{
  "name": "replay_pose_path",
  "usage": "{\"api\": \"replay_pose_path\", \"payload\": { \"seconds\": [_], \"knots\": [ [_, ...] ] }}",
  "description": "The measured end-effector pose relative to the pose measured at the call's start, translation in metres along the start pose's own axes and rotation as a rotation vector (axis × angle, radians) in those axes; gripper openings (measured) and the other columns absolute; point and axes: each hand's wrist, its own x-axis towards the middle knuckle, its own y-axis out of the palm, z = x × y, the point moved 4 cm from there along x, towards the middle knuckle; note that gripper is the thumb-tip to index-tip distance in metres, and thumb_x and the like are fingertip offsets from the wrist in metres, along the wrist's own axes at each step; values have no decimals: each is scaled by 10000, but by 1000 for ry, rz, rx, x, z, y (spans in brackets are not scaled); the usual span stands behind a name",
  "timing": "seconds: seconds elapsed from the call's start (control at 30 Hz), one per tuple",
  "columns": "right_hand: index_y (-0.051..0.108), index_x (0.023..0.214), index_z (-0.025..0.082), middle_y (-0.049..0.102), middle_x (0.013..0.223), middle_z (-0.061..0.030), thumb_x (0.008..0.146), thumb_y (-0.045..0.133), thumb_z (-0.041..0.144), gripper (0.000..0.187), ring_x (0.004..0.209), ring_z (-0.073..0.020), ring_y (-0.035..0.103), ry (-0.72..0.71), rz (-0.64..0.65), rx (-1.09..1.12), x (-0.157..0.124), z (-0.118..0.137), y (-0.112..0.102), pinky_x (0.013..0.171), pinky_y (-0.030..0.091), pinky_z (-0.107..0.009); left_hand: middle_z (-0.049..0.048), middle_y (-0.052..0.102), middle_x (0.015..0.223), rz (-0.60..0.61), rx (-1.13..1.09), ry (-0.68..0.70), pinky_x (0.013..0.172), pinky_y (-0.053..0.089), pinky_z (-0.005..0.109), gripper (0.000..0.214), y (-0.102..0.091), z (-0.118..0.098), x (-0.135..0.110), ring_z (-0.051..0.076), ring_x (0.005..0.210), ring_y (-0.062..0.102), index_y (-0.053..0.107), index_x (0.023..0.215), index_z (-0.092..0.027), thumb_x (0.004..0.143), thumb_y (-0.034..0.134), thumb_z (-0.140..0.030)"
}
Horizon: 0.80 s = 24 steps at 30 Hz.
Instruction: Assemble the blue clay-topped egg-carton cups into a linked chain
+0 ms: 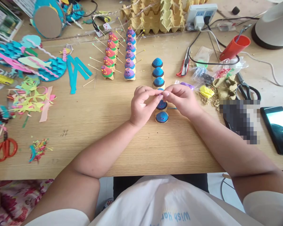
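My left hand (143, 106) and my right hand (183, 99) meet over a row of egg-carton cups topped with blue clay (158, 72). Thumb and forefinger of each are pinched together on a tiny purple bit of clay (160, 94), mostly covered by the fingertips. Dark bands ring the blue domes, and the nearest cup (162, 117) bears small purple marks. Part of the row is hidden under my fingers. A lump of purple clay (187, 85) lies just behind my right hand, and a thin blue stick (172, 108) pokes out below it.
Red caterpillars (107, 71) and purple caterpillars (129, 74) with pin-like sticks stand behind. Rightward lie a box cutter (184, 64), yellow clay (207, 91), black scissors (246, 88), a red cup (235, 47) and a phone (277, 130). Paper scraps (30, 100) and orange scissors (6, 149) lie left.
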Motion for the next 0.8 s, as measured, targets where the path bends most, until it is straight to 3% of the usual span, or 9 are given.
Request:
{"api": "replay_pose_path", "payload": {
  "seconds": [0.4, 0.63, 0.8],
  "knots": [
    [745, 814, 174, 672, 728, 5, 823, 868, 603, 446, 690, -99, 581, 3, 29, 64, -1, -1, 1, 632, 468, -228, -18, 746, 886, -30, -33, 38, 913, 537, 343, 121, 0, 2, 0, 143, 917, 689, 832, 990, -324, 994, 743, -406],
    [711, 817, 183, 668, 726, 10, 902, 800, 594, 429, 669, -93, 561, -56, 13, 50, -1, 0, 0, 650, 477, -239, -8, 762, 957, -25, -72, 4, 966, 548, 351, 160, 0, 4, -2, 155, 963, 700, 793, 1131, -321, 1005, 728, -396],
    [690, 800, 185, 671, 735, 11, 929, 778, 578, 422, 669, -89, 552, -69, 17, 30, 0, 1, -1, 676, 488, -246, -11, 763, 950, -72, -48, 55, 936, 553, 345, 90, -2, 2, -2, 153, 944, 702, 780, 1024, -303, 1010, 722, -370]
  ]
}}
